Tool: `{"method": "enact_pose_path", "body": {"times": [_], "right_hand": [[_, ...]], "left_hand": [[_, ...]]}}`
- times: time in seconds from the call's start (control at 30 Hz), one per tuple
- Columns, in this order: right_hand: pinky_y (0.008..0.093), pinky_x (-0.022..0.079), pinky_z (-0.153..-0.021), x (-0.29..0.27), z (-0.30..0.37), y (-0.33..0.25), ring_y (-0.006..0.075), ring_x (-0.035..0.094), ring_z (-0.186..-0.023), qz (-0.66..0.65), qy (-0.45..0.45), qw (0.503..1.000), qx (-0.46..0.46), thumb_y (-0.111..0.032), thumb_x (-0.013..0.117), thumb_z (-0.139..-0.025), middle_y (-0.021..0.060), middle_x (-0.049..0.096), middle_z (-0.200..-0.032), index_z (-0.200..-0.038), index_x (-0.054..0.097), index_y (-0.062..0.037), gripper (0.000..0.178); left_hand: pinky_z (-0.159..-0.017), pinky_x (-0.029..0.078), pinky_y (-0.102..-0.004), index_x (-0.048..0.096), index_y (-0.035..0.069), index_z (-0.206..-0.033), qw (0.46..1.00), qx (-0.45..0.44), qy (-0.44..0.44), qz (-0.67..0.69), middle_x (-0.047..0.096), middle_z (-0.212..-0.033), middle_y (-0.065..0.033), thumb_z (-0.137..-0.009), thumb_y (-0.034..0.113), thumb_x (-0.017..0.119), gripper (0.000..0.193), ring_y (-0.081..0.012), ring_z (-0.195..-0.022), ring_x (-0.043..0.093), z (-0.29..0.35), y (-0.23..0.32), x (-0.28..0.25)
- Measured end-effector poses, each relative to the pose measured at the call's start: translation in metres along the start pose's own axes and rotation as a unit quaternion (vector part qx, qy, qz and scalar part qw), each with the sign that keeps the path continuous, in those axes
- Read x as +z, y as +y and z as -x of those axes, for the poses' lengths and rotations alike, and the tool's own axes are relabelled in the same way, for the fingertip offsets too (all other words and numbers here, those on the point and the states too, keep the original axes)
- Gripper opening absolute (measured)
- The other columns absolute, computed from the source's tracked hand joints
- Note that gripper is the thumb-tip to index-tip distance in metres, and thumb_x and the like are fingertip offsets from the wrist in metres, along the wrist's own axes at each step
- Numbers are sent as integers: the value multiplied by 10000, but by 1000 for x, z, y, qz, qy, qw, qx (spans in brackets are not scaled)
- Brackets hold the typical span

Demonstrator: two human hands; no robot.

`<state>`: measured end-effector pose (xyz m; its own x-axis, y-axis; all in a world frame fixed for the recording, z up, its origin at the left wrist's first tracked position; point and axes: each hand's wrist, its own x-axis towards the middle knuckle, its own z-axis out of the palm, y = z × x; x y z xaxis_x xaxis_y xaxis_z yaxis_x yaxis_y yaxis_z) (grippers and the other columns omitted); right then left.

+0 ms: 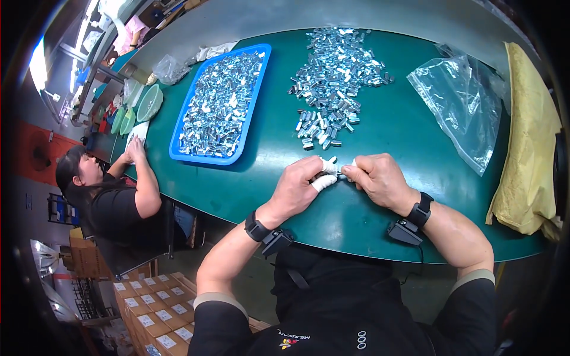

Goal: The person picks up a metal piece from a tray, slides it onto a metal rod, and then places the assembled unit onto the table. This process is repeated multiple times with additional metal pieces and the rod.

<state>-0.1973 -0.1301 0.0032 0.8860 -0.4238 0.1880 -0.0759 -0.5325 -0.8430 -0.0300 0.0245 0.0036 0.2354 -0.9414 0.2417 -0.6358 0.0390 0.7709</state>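
My left hand [298, 185], with white wraps on thumb and forefinger, pinches a small shiny metal piece [340, 174] above the near part of the green table. My right hand [380, 181] meets it there, thumb and forefinger pressed together at the piece's other side. What the right fingertips hold is too small and covered to make out. Beyond both hands lies a loose pile of small silvery metal pieces [338, 77], its near end not far from my fingers. A blue tray [176, 151] filled with similar pieces stands to the left of the pile.
On the right of the green table [270, 118] lie a clear plastic bag [457, 101] and a yellow sack [525, 148]. A co-worker [119, 190] sits at the left, hands on the table near green bowls [149, 104]. Cardboard boxes [157, 308] are stacked below left.
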Motion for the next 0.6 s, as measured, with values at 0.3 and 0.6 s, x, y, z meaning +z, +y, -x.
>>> {"method": "enact_pose_path", "body": {"times": [0.3,0.6], "right_hand": [[380,422,-484,2,1,-7,238,578,-476,-15,6,999,31,-272,669,-994,109,602,-555,-682,625,-24,401],[254,416,-510,1,6,5,64,552,-562,-136,58,987,66,-252,649,-1025,7,633,-634,-804,678,-31,314]], "left_hand": [[-640,471,-363,673,22,-984,999,33,25,1,629,-832,-101,-887,95,766,153,-237,-725,598,1,-5,1],[-697,513,-326,705,35,-1026,998,39,28,-28,675,-878,-97,-919,108,745,136,-216,-793,661,-6,5,-11]]}}
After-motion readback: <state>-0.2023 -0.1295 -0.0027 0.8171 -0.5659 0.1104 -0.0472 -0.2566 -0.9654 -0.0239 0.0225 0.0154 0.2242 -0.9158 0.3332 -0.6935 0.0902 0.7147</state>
